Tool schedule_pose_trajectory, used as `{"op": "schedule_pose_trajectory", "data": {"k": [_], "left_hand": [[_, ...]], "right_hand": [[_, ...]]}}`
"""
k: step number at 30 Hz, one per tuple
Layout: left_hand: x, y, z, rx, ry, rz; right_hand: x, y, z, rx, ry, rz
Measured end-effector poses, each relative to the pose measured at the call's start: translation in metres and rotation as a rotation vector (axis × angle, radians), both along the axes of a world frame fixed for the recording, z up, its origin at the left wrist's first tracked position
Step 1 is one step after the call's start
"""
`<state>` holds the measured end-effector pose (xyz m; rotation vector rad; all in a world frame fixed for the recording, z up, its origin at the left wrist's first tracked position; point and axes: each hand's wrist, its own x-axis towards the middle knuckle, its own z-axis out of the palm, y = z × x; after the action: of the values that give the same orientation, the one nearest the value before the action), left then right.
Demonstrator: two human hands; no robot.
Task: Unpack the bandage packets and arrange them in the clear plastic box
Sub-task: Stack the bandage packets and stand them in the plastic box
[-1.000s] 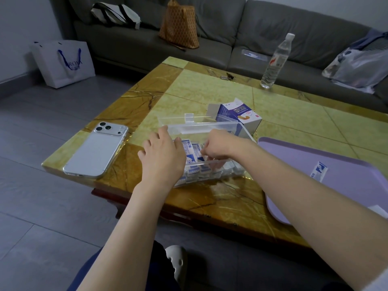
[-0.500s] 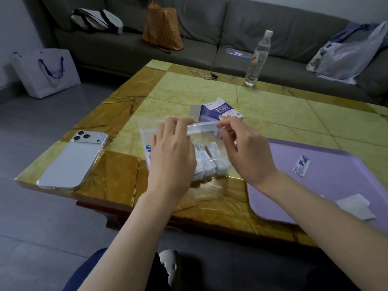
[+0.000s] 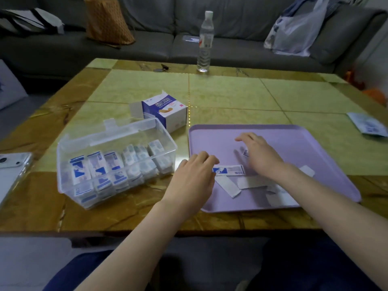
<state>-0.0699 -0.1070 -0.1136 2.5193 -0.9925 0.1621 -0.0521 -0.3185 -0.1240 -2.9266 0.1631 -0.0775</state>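
A grey sofa runs along the back, with a brown bag and a thin plastic bag on its seat. In front of it stands the tiled yellow-brown worktop. On its near right part lies a lilac tray, and just left of that sits the clear plastic box, slightly askew, its lid open and standing up at the back. Behind the box, touching or nearly touching its far corner, is the opened blue-and-white bandage carton. A water bottle stands upright at the far edge, and a phone lies at the left edge, partly out of view.

The left hand is palm down at the tray's left rim, its fingers loosely bent over the blue end of a bandage packet lying flat on the tray. They appear to touch it, but whether they pinch it cannot be told through the blur. The right hand hovers palm down over the middle of the tray, fingers relaxed and a little spread, holding nothing; a second small packet peeks out under its fingertips.

The bandage packets already in the box stand on edge in close rows that fill the near side. A few plain white strips lie loose on the tray near its front edge, some under the right forearm. A flat foil packet lies on the worktop beyond the tray's right side.
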Motion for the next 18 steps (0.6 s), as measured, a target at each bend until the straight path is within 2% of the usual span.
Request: {"op": "schedule_pose_trajectory", "data": {"k": [3,7,14,18], "left_hand": [[0.005,-0.021,-0.01,0.126,0.058,0.012],[0.013,-0.038,-0.019,0.302,0.12,-0.029],[0.025,-0.049,-0.009,0.428,0.215,0.038],[0.025,-0.054,-0.009,0.461,0.279,0.087]], "right_hand": [[0.003,-0.022,-0.004,-0.042,0.137,0.036],[0.005,-0.038,-0.001,-0.079,0.119,0.037],[0.001,-0.056,0.003,-0.123,0.105,-0.03],[-0.003,-0.062,0.0,-0.015,0.17,-0.09]]}}
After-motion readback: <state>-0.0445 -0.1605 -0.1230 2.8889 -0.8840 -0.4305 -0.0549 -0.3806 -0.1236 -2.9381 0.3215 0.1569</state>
